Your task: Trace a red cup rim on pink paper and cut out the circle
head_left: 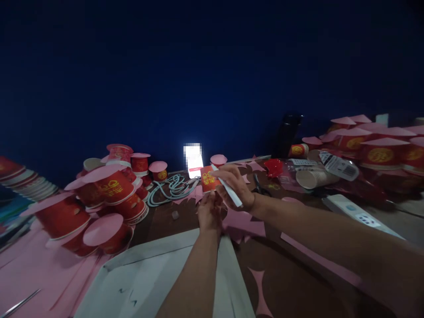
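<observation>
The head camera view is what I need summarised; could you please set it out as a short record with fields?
Left hand: holds a red paper cup with gold lettering
Right hand: holds a slim white pen-shaped tool
Tool contact: cannot tell whether its tip touches the cup
Left side: red paper cups topped with pink paper discs; coiled pale-blue cable
Right side: more red cups under pink discs
Beyond the hands: brightly lit phone
Foreground: shallow white tray; pink paper scraps on a dark brown table

Brown table [291,282] with pink paper scraps [244,224]
</observation>
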Tool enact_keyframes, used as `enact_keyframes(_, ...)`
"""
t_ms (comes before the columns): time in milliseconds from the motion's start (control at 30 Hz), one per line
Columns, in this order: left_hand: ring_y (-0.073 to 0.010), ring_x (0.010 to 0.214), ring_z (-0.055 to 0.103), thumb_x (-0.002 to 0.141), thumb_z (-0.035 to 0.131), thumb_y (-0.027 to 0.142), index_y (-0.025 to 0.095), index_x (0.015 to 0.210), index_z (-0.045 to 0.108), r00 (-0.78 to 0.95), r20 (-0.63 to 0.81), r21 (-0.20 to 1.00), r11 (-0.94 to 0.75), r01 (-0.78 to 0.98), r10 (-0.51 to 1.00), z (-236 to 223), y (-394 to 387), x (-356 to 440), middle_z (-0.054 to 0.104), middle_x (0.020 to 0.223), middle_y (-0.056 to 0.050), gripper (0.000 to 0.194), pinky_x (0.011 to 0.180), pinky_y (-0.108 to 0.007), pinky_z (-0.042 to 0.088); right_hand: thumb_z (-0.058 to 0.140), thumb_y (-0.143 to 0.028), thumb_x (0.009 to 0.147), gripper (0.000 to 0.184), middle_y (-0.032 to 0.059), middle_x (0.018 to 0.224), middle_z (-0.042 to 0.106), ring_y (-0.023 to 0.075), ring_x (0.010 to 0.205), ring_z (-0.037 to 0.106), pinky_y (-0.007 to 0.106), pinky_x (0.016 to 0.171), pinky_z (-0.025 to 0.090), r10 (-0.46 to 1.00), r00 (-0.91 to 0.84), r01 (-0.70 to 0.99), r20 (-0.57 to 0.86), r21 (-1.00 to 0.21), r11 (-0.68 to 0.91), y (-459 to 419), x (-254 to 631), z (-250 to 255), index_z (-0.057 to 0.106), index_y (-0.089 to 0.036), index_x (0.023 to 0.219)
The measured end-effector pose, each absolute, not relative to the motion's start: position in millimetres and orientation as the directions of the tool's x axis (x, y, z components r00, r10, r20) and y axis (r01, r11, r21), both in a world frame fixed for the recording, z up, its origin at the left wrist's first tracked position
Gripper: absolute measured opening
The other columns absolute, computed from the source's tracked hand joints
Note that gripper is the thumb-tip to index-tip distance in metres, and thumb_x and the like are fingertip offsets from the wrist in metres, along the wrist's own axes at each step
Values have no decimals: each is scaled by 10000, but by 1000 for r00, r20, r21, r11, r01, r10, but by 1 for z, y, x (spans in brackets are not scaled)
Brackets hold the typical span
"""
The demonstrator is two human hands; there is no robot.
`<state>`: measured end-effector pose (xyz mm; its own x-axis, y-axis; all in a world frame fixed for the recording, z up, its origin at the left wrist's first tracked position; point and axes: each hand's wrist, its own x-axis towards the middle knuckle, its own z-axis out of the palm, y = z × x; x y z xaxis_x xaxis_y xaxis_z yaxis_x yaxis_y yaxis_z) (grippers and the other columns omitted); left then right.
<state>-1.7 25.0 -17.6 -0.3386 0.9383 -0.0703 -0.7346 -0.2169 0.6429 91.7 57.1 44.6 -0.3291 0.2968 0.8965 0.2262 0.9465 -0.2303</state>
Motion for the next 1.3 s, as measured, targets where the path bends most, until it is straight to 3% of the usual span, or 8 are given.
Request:
enact_keyframes(67, -112, 685, 647, 679, 734, 202, 140, 733, 632, -356, -126, 619, -207, -757, 926, -17, 25, -2, 655, 731, -24, 131, 692, -221, 507, 493, -245, 888, 353, 83, 1092, 579, 229, 1049, 543, 423, 924, 480, 314, -276, 255, 909, -246, 935, 63, 93, 37, 546, -248, 1237)
enact_keyframes(133, -112, 675, 651, 668, 749, 191, 135, 745, 642, -353, -156, 603, -194, -774, 923, -17, 26, -3, 668, 747, -35, 143, 693, -226, 514, 457, -232, 910, 345, 98, 1128, 575, 240, 1073, 532, 443, 932, 471, 417, -161, 316, 895, -353, 881, 63, 92, 23, 533, -238, 1247)
enact_keyframes(300, -108, 707, 656, 654, 766, 189, 133, 745, 657, -346, -121, 579, -217, -786, 930, -17, 27, -3, 684, 766, -35, 153, 757, -234, 517, 420, -268, 941, 331, 105, 1135, 586, 242, 1080, 532, 446, 949, 459, 540, -127, 369, 832, -465, 804, 45, 88, -1, 519, -219, 1253)
enact_keyframes(467, -103, 718, 647, 625, 784, 227, 137, 737, 671, -350, -84, 601, -232, -765, 933, -16, 24, -4, 685, 760, -24, 182, 762, -226, 503, 420, -255, 952, 268, 79, 1019, 647, 228, 1008, 592, 412, 925, 473, 545, -140, 355, 827, -472, 807, 27, 81, 0, 593, -245, 1156)
enact_keyframes(600, -101, 654, 632, 588, 804, 256, 134, 733, 663, -363, -90, 632, -228, -740, 927, -14, 21, -6, 675, 721, -16, 236, 675, -211, 495, 452, -240, 940, 251, 71, 1023, 661, 210, 967, 618, 398, 898, 497, 541, -169, 308, 824, -477, 823, 23, 79, -3, 593, -267, 1146)
enact_keyframes(867, -86, 630, 619, 559, 825, 207, 116, 699, 663, -392, -117, 623, -240, -744, 913, -11, 22, -4, 662, 683, -16, 232, 670, -197, 494, 485, -271, 927, 174, 60, 945, 679, 181, 913, 645, 320, 839, 519, 634, -119, 326, 764, -573, 752, 30, 88, -7, 615, -212, 1026)
enact_keyframes(1300, -88, 656, 618, 556, 818, 210, 141, 697, 688, -355, -113, 646, -203, -735, 928, -15, 25, -5, 675, 725, -11, 204, 687, -199, 491, 468, -260, 932, 202, 75, 968, 689, 194, 950, 645, 342, 892, 511, 625, -178, 332, 760, -551, 765, 35, 87, -10, 644, -194, 1007)
